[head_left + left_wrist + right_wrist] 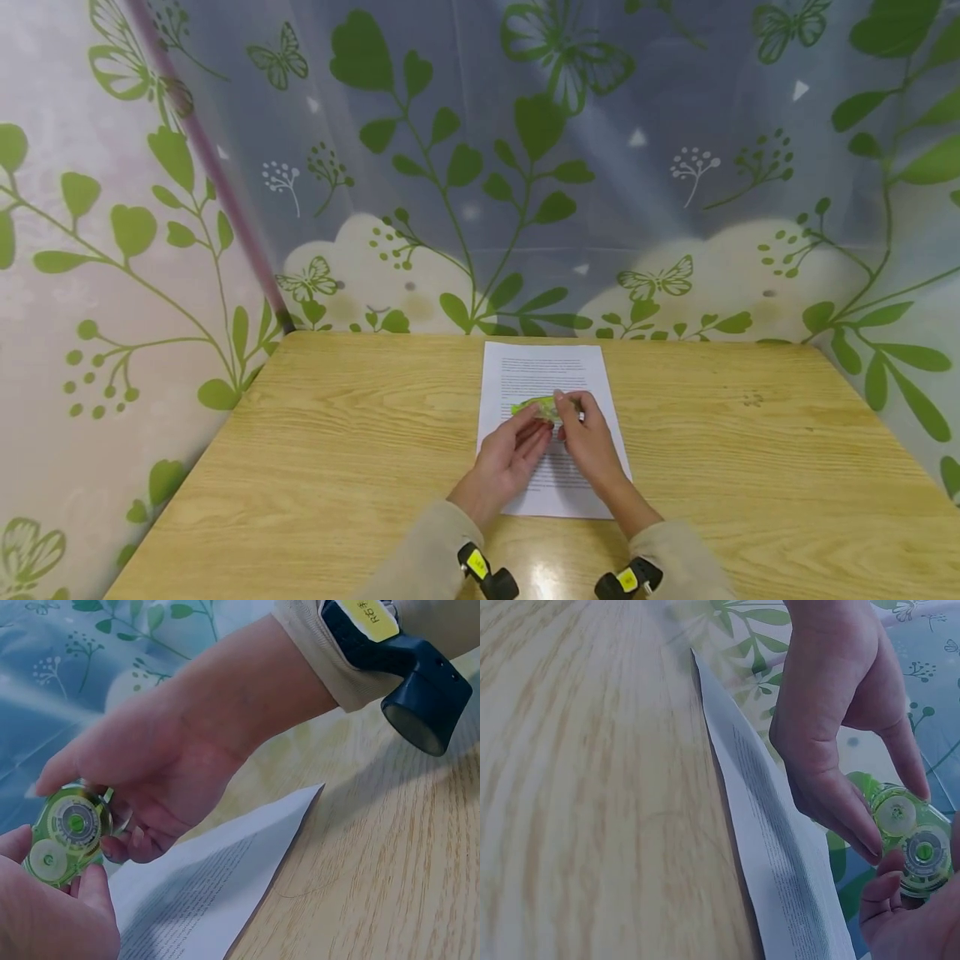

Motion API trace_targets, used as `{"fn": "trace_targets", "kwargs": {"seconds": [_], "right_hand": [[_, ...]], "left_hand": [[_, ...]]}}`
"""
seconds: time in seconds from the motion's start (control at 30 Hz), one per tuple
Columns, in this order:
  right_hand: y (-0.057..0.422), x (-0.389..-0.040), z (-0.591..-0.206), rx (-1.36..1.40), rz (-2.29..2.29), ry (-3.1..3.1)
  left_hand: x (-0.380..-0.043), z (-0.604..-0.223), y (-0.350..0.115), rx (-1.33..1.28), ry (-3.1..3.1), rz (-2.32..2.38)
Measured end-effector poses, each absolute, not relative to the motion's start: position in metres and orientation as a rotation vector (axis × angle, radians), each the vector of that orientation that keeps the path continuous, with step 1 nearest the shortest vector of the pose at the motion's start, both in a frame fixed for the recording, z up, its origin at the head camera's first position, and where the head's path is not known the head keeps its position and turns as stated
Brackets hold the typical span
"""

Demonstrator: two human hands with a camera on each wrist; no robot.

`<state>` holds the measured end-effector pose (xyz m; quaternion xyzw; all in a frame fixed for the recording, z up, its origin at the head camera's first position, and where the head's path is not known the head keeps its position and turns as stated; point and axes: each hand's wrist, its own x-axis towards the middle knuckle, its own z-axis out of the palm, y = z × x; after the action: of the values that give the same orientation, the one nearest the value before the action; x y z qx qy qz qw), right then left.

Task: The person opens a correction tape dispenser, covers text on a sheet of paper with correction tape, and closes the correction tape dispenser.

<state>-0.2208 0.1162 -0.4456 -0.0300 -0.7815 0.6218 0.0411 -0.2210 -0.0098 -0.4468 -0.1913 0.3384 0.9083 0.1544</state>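
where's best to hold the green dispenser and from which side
Probably grip the green dispenser by the rim beside its larger wheel, coming from the right, as the right hand does: that end is rounded, while the left hand holds the smaller-wheel end.

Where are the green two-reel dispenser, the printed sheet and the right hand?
Green two-reel dispenser [75, 823]: left wrist view, on its larger reel.
Printed sheet [558, 483]: head view, on its lower half.
Right hand [588, 439]: head view, on the back of the hand.
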Motion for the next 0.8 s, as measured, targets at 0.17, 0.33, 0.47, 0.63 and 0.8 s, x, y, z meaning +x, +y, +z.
{"fn": "trace_targets", "kwargs": {"seconds": [0.17,0.33,0.47,0.63,0.8], "right_hand": [[0.114,-0.221,-0.445,-0.108,1.85,-2.42],[0.113,-0.221,-0.442,-0.102,1.815,-2.456],[0.114,-0.221,-0.439,-0.101,1.792,-2.441],[0.123,-0.223,-0.435,-0.129,1.826,-2.386],[0.129,-0.222,-0.43,-0.127,1.896,-2.376]], "left_hand": [[-0.22,-0.446,-0.007,-0.535,0.973,2.61],[-0.218,-0.447,-0.009,-0.505,0.994,2.596],[-0.218,-0.446,-0.018,-0.436,1.082,2.553],[-0.226,-0.441,-0.04,-0.3,1.241,2.532],[-0.235,-0.435,-0.059,-0.216,1.41,2.535]]}}
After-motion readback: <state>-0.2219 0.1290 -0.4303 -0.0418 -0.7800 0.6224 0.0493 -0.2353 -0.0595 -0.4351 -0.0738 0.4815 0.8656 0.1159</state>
